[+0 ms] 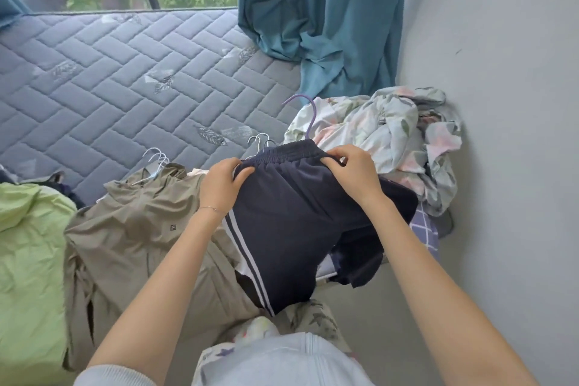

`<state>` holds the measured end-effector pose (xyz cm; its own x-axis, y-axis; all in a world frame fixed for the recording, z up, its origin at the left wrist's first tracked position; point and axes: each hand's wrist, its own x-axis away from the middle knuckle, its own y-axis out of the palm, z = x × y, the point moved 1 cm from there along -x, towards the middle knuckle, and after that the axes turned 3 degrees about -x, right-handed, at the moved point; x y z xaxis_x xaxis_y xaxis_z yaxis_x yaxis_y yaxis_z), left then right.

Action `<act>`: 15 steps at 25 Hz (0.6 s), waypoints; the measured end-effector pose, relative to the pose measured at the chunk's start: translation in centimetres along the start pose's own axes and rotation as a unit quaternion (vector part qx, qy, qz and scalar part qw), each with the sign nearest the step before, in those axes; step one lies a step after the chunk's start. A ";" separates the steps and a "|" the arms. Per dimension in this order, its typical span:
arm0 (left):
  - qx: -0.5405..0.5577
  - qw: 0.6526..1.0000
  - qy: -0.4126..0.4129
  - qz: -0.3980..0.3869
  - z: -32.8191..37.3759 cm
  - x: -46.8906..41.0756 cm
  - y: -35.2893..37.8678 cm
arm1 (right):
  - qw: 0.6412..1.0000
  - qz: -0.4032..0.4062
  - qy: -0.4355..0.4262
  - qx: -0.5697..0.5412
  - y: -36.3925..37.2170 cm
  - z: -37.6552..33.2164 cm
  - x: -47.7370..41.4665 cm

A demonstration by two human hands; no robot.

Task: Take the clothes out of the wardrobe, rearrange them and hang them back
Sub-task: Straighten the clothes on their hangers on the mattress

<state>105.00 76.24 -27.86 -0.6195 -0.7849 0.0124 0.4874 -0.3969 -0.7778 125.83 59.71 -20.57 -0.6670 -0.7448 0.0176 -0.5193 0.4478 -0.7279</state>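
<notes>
Mid-task: clothes out, rehanging not finished.
Left hand [224, 183] and right hand [352, 172] pinch navy shorts [300, 216] waistband, on purple hanger [308, 113], over near bed; khaki jacket [141, 238] lies left.

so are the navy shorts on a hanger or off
On, it seems: a purple hook rises behind the shorts waistband, pinched by left hand and right hand; hanger body hidden.

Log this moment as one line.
left grip: holds navy shorts waistband | right grip: holds waistband | purple hanger: hook above waistband
</notes>
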 end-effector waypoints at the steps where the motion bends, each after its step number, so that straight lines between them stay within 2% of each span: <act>1: -0.006 1.000 -0.007 -0.001 -0.1 -0.9 1.0 | 1.000 -0.012 -0.001 -0.008 0.5 1.0 -1.5; 7: -0.066 0.993 -0.099 0.023 -2.5 -7.3 7.0 | 0.997 -0.066 0.017 -0.040 5.8 6.7 -10.9; 10: -0.099 0.988 -0.117 -0.003 -5.5 -9.5 11.5 | 0.991 -0.113 0.054 -0.039 10.3 10.8 -13.9; 12: -0.130 0.983 -0.127 -0.015 -8.7 -10.8 14.9 | 0.990 -0.129 0.049 -0.038 14.4 14.0 -15.3; 15: -0.161 0.978 -0.132 -0.008 -12.8 -12.7 19.2 | 0.993 -0.111 0.032 -0.023 20.1 18.0 -17.1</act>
<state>114.35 84.69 -51.02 -0.4243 -0.8922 0.1547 0.2345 -0.2733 -0.9329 136.43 72.56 -47.83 -0.5647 -0.7957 0.2189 -0.6804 0.2987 -0.6692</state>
